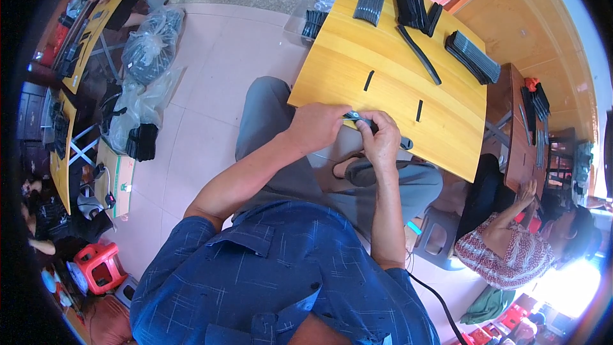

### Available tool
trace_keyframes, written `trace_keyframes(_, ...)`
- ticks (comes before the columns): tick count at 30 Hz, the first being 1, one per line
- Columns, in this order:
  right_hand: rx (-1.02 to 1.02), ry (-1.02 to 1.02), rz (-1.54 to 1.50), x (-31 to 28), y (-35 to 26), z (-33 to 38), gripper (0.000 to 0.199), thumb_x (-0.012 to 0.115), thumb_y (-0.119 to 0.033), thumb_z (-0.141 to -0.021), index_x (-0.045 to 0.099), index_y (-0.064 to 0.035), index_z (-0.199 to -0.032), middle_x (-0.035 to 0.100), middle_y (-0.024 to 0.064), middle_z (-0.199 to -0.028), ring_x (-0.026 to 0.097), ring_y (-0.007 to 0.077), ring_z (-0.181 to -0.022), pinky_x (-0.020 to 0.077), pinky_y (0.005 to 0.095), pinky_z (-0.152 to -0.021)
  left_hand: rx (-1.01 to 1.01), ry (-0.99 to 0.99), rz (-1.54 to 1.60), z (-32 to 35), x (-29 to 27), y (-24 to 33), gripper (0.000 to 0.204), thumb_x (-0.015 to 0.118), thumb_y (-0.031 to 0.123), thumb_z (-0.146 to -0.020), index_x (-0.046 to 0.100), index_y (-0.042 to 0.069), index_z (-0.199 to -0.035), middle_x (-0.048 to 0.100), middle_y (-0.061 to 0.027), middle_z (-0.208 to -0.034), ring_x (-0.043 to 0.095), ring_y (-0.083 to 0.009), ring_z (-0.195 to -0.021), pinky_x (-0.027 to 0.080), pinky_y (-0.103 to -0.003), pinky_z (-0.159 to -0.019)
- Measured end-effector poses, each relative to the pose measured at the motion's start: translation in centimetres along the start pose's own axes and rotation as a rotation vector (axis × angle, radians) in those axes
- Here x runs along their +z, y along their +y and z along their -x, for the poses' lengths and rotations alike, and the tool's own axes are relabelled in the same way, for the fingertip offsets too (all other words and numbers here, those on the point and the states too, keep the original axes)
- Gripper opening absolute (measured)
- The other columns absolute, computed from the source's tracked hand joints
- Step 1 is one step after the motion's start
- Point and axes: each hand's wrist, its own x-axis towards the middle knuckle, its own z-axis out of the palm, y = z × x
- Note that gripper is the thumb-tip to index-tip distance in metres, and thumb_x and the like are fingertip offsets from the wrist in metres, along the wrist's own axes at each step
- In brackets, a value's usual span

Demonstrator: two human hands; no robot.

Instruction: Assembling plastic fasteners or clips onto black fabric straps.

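My left hand (pixel 317 126) and my right hand (pixel 382 137) meet at the near edge of the yellow wooden table (pixel 338 45). Both are closed, pinching a narrow black strip (pixel 368 122) between thumbs and fingers. A small pale or shiny bit shows where the fingertips come together; its kind is too small to make out. Beyond my right hand a dark rounded end (pixel 407 144) lies at the table edge; whether it belongs to the strip is hidden. Two short black marks or pieces (pixel 369 80) are on the tabletop ahead of my hands.
Farther back on the table lie a bundle of black strips (pixel 370 3), a dark pile (pixel 412 6), a single long strip (pixel 419 55) and another bundle (pixel 472 57). A clear bin (pixel 297 29) stands beside the table. A co-worker (pixel 507 249) sits at the right; filled plastic bags (pixel 153 45) lie left.
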Motion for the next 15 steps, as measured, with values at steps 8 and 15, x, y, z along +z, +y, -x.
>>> trace_keyframes(8,-0.028,0.007,0.015,0.1,0.2,0.1,0.013,0.079,-0.010,-0.081,0.075,-0.0064,-0.094,0.072,0.0107,-0.091,0.068,0.0324,-0.087,0.0530,0.0429,-0.079,-0.104,-0.016,-0.084,-0.1,0.1,0.5,0.037,0.065,0.019,-0.091,0.067,0.006,-0.126,0.072,-0.0214,-0.086,0.071,-0.0421,-0.080,0.056,-0.053,-0.072)
trace_keyframes(15,-0.047,0.005,-0.024,0.0,0.3,0.1,0.013,0.080,-0.007,-0.079,0.077,-0.0070,-0.092,0.074,0.0094,-0.092,0.070,0.0306,-0.089,0.0547,0.0404,-0.080,-0.160,-0.071,-0.147,-0.1,-0.1,1.4,0.038,0.065,0.020,-0.092,0.064,0.002,-0.126,0.072,-0.0221,-0.083,0.072,-0.0419,-0.078,0.056,-0.055,-0.071)
